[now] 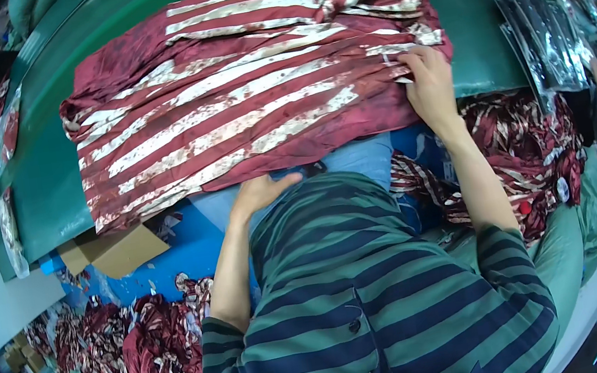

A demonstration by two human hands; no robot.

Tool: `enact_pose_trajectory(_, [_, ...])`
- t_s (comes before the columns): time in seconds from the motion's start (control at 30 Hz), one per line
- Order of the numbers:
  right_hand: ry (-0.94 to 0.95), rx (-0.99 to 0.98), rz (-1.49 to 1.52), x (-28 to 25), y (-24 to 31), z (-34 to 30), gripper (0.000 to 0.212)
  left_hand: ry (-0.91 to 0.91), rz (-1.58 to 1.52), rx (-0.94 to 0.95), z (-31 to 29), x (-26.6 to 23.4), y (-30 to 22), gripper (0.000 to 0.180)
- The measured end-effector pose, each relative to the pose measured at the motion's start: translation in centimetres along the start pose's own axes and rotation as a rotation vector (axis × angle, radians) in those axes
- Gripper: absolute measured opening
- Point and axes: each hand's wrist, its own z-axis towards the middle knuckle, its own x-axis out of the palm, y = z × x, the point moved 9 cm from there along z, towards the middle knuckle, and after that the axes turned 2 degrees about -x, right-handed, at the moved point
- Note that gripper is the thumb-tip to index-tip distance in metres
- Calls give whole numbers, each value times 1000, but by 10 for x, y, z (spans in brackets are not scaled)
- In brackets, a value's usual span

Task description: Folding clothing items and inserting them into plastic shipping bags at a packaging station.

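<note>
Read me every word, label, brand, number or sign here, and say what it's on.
No text can be read.
Red-and-white striped cloth by the right hand: no legible lettering.
Dark, glossy plastic packages at right: any print is too small and blurred to read.

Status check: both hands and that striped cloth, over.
Right hand on striped cloth, near its right edge. Left hand at near edge, grip unclear. Cloth spread over green table, wrinkled, bunched at far right.
</note>
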Motion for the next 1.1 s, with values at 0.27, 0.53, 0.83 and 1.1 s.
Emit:
enact_pose_trajectory(0.27, [-137, -202, 224, -58, 21, -1, 39, 50, -531, 548, 13, 37, -60, 59])
enact_pose_trajectory(0.53, [155, 780, 175, 5, -160, -40, 49, 214, -365, 167, 14, 49, -75, 63])
enact_pose_trajectory(0.83, [-106, 775, 663, 2, -153, -9, 26, 291, -498, 257, 18, 38, -54, 63])
enact_pose_trajectory(1.1, [-230, 661, 158, -36, -153, -30, 39, 360, -682, 204, 17, 41, -51, 65])
